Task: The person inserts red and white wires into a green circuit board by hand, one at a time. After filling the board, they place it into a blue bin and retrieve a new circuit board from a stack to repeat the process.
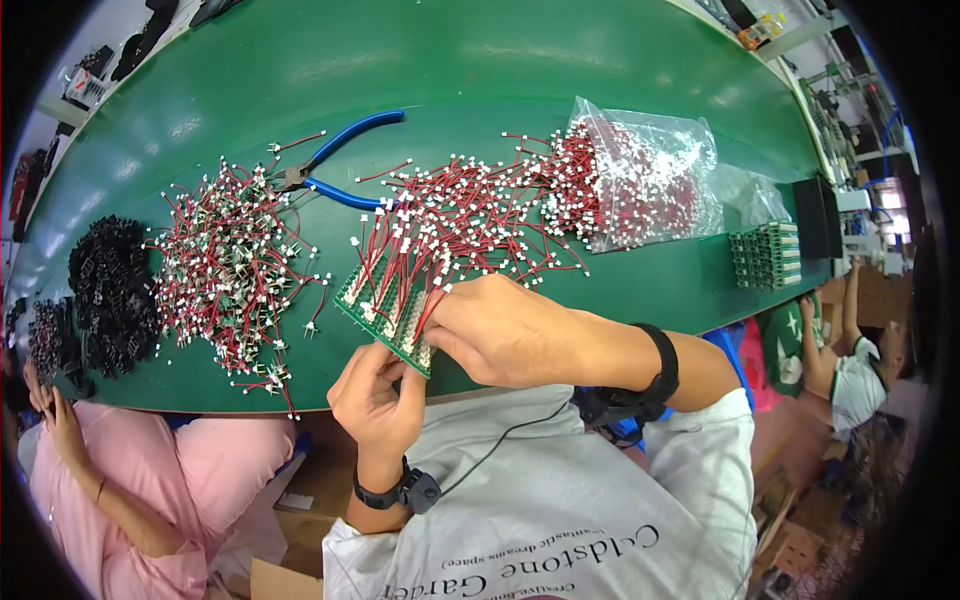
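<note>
A green circuit board panel [384, 316] is tilted over the near edge of the table, with rows of white connectors. Several red wire leads stand up from it, each tipped with a small white plug. My left hand [378, 398] is closed on the panel's near lower edge, thumb and fingers pinching it. Above the panel's right side, my right hand [490, 328] is closed in a pinch on a red wire lead [428, 308]; its fingertips partly hide where the lead meets the board.
Behind the panel lies a heap of red leads [470, 215], spilling from a clear plastic bag [655, 180]. Blue-handled cutters [350, 140] lie left of it. Further left are a pile of wired boards [225, 270] and black parts [112, 285]. Stacked green panels [765, 255] stand right. A person in pink [150, 480] sits left.
</note>
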